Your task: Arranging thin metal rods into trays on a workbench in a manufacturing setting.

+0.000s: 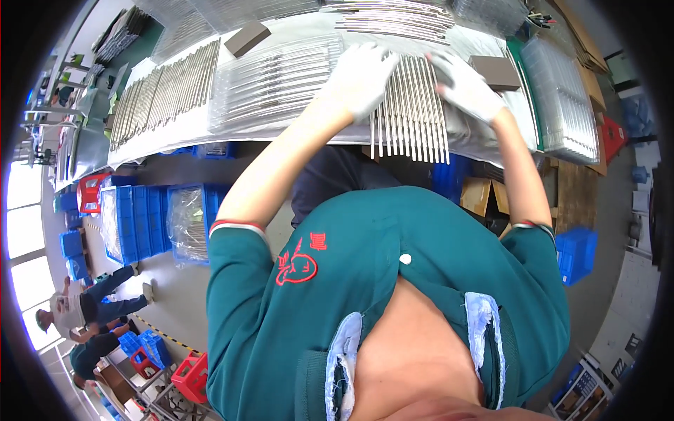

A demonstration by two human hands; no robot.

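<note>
A row of slim metal rods lies side by side before me, their near ends reaching past the table's front edge. My left hand, in a white glove, rests along the row's left side with its fingers stretched out. On the opposite side is my right hand, also gloved, its fingers apart and fingertips close to the outermost rod. I see no rod lifted by either hand. Left of the row, a clear plastic tray holds more rods, partly covered by my left hand and forearm.
Further left lies another row of rods. More rods are piled at the back. Two brown-grey blocks, a left block and a right block, sit on the white-covered table. Clear trays are stacked at right; blue crates stand below left.
</note>
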